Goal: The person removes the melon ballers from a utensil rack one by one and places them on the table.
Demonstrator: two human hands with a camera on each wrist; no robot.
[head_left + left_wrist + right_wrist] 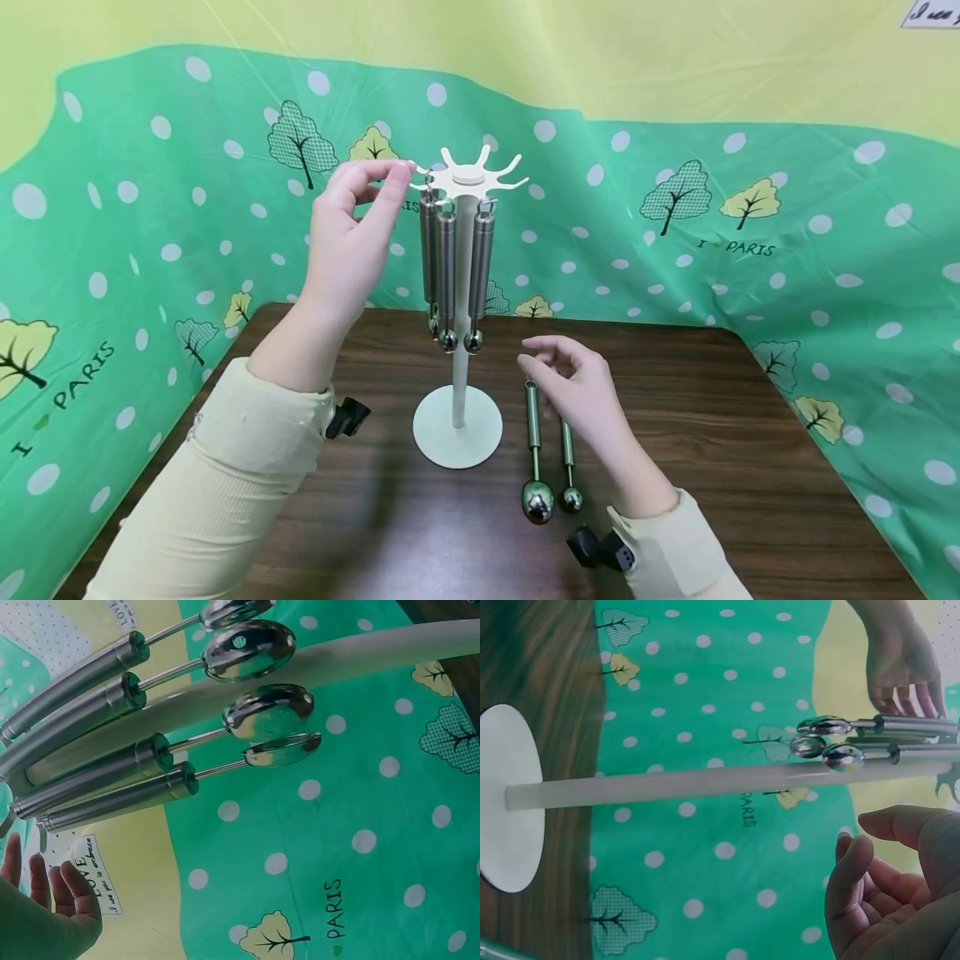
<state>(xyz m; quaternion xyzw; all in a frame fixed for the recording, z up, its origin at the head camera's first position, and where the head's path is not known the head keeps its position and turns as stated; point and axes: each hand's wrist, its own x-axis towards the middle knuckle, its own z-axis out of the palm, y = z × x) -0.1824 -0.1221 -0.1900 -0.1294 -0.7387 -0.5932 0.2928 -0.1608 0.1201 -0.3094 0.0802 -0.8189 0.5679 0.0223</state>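
A white stand (465, 292) with curved hooks round its top carries several steel scoops (447, 267) with thick handles and shiny rounded bowls. My left hand (352, 225) is raised at the stand's left, thumb and forefinger close together beside a hook tip. In the left wrist view, the left hand's fingers (64, 889) lie just off the hook ends and hold nothing. My right hand (577, 383) hovers over the table right of the stand, fingers loosely bent, with a gap between thumb and forefinger. Below it lie a larger scoop (537, 500) and a smaller scoop (572, 498).
The stand's round white base (457, 450) rests on a dark wooden table (720, 467). Behind and at both sides hangs a green and yellow cloth (637, 267) with dots and trees. Several right-hand hooks (510, 173) carry nothing.
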